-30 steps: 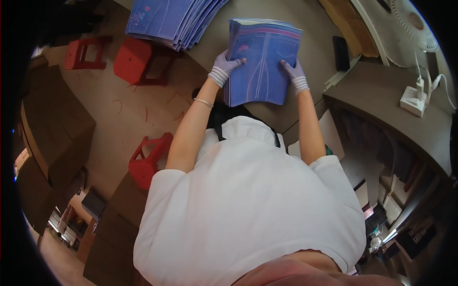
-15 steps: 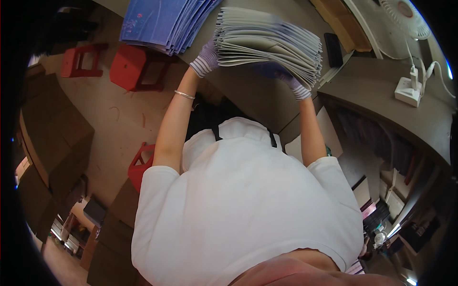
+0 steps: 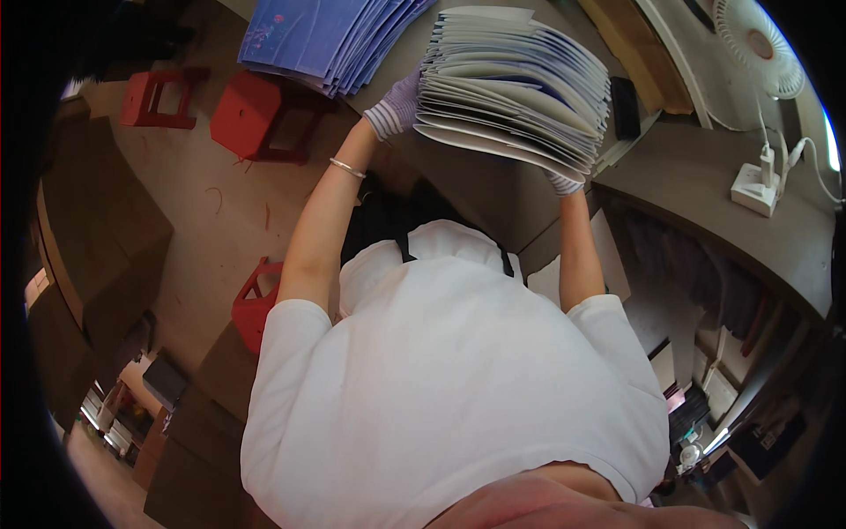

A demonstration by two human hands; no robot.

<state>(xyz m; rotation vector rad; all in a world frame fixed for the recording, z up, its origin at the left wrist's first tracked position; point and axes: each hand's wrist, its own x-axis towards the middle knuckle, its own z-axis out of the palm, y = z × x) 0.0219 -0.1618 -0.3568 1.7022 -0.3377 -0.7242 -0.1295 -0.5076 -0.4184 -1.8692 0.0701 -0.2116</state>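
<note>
Between my two hands is a thick stack of folded paper sheets (image 3: 511, 93), pale at the edges and bowed, with blue-violet showing between some layers. My left hand (image 3: 398, 104), in a striped lilac-and-white glove, grips its left end. My right hand (image 3: 565, 182), gloved alike, is at the near right corner; its fingers are hidden under the stack. Left of the stack, a fanned pile of blue-violet printed sheets (image 3: 326, 40) lies on the dark table (image 3: 467, 176).
A black phone-like object (image 3: 625, 108) lies right of the stack, near a cardboard box (image 3: 639, 53). Farther right are a white fan (image 3: 756, 44) and a white power strip (image 3: 755, 188) with plugs. Red plastic stools (image 3: 242, 116) stand on the floor at left.
The stack has tilted and its layers are spread differently, the lowest sheets now bulging toward me. My right hand has slipped further out of sight beneath it. The view has shifted slightly.
</note>
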